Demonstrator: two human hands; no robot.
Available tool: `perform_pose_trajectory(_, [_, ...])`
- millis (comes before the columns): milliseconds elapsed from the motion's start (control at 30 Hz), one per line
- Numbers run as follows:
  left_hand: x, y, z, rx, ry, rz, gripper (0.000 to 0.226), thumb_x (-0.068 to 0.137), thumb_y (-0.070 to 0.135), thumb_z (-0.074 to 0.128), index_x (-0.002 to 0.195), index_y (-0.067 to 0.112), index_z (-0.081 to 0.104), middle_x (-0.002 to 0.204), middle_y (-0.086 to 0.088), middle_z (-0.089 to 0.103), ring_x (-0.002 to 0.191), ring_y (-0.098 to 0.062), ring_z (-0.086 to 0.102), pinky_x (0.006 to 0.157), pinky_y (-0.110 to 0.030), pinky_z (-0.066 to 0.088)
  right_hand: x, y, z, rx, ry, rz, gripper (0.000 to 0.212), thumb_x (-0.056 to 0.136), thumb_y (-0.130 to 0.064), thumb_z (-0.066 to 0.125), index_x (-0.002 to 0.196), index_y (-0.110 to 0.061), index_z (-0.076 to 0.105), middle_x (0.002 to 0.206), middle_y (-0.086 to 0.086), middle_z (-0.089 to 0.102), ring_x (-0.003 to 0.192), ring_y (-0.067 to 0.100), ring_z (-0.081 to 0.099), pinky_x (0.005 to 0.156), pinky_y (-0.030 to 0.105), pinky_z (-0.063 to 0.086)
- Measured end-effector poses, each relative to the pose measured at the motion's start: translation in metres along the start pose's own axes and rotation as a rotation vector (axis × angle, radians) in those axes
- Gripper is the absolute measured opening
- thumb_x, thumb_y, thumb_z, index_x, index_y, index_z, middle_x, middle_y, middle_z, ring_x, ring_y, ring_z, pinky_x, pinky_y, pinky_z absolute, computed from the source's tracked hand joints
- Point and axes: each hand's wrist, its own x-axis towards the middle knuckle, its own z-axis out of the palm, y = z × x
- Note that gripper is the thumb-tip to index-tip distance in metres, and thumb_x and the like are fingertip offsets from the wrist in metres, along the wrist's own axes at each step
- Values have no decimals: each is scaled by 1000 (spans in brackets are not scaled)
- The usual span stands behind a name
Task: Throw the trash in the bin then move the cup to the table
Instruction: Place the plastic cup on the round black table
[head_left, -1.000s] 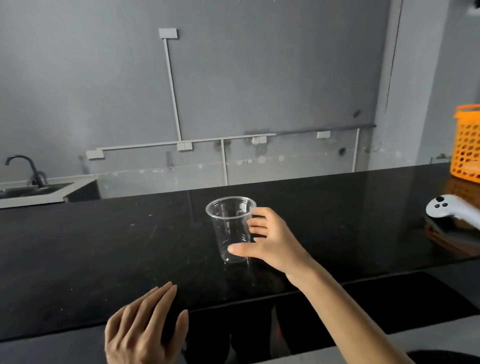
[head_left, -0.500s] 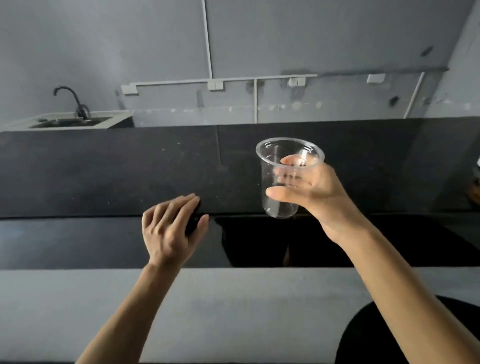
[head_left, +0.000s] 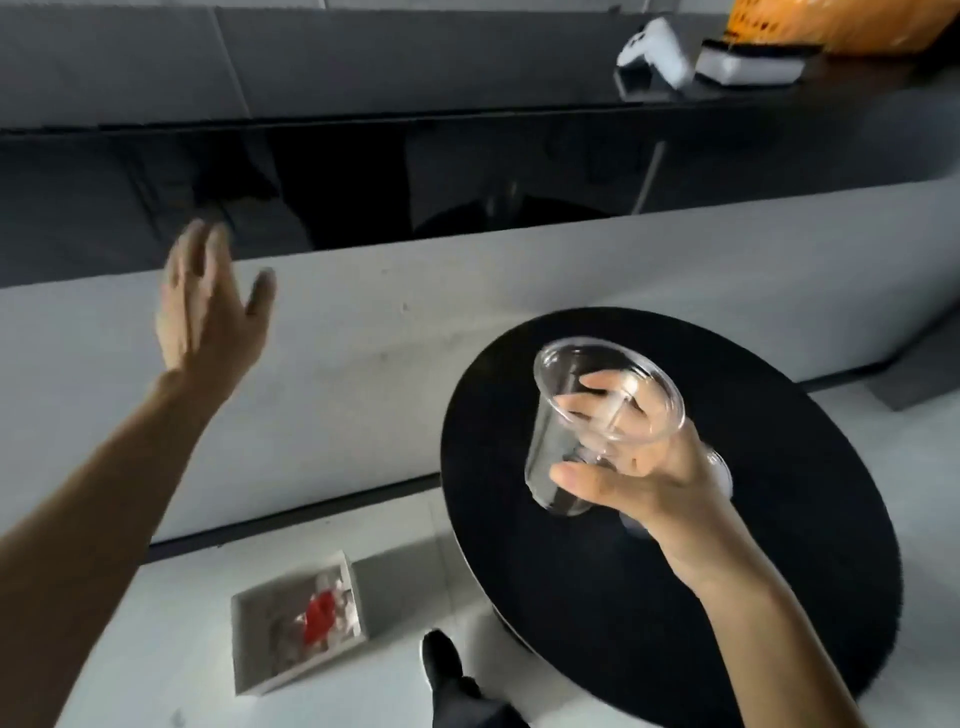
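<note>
Right hand (head_left: 649, 467): clamped around clear plastic cup (head_left: 592, 426), thumb on near wall.
Cup: tilted, held in the air above round black surface (head_left: 779, 545).
Left hand (head_left: 208, 312): fingers spread, holding nothing, raised before the counter.
Bin (head_left: 296, 623): on floor, red and pale trash inside.

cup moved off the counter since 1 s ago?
Yes. The clear cup, gripped in the right hand, has left the black counter and now hangs tilted over the round black table.
</note>
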Motion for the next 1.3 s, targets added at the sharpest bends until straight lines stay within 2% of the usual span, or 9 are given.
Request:
perform_pose_trajectory(100, [-140, 65, 46, -153, -392, -51, 67, 94, 50, 40, 143, 4, 39, 152, -24, 37, 137, -43, 38, 111, -54, 36, -63, 24, -40, 27, 89, 58, 69, 54, -3, 85, 117, -18, 60, 119, 8, 71, 117, 19, 67, 85, 25, 57])
perform_pose_trajectory(200, [-280, 128, 84, -260, -804, -4, 92, 83, 73, 25, 143, 5, 42, 152, -23, 37, 141, -40, 35, 117, -44, 28, -104, 47, -72, -12, 191, 82, 75, 40, -24, 95, 110, -26, 66, 117, 3, 72, 118, 17, 66, 95, 30, 55])
perform_pose_trajectory(267, [-347, 158, 105, -222, -926, 89, 95, 82, 79, 20, 145, 12, 38, 155, -19, 36, 145, -39, 28, 121, -37, 12, -121, 59, -92, -78, 236, 98, 88, 34, -40, 98, 114, -24, 66, 119, 3, 71, 118, 17, 66, 99, 31, 53])
perform_pose_trajectory(367, [-380, 191, 114, -70, -963, 130, 86, 85, 74, 29, 145, 14, 37, 151, -16, 43, 142, -36, 27, 117, -36, -7, -135, 70, -125, -161, 280, 126, 86, 36, -28, 93, 117, -24, 64, 119, -4, 72, 113, 12, 67, 93, 22, 55])
perform_pose_trajectory(500, [-381, 200, 121, 22, -944, 102, 89, 82, 74, 33, 147, 13, 35, 153, -14, 41, 143, -33, 25, 117, -36, -7, -115, 76, -164, -213, 271, 70, 76, 48, -12, 90, 118, -27, 63, 121, -3, 71, 115, 10, 66, 94, 21, 53])
perform_pose_trajectory(700, [-385, 202, 126, 75, -927, 101, 88, 85, 77, 29, 149, 17, 32, 156, -9, 35, 145, -28, 18, 118, -34, -7, -21, 86, -197, -185, 123, -7, 71, 61, 13, 86, 123, -8, 57, 124, 5, 69, 122, 18, 63, 99, 25, 51])
perform_pose_trajectory(1033, [-377, 206, 121, 126, -982, 117, 88, 87, 77, 23, 149, 16, 30, 156, -10, 36, 146, -29, 16, 118, -38, 0, 37, 118, -212, -241, -26, 35, 73, 61, 4, 89, 125, -6, 56, 126, 7, 65, 123, 13, 62, 106, 30, 48])
perform_pose_trajectory(1200, [-380, 203, 122, 122, -956, 118, 88, 87, 77, 26, 150, 17, 29, 158, -6, 25, 151, -19, -13, 118, -39, 1, 41, 124, -208, -296, -56, 39, 70, 58, -13, 88, 121, -13, 58, 124, 2, 66, 121, 12, 61, 102, 20, 46])
perform_pose_trajectory(1300, [-380, 203, 123, 113, -944, 110, 88, 87, 77, 26, 150, 17, 30, 158, -6, 24, 150, -16, -17, 119, -38, 1, 41, 128, -205, -320, -80, 53, 70, 57, -17, 87, 121, -16, 59, 122, -4, 66, 118, 6, 60, 94, 10, 44])
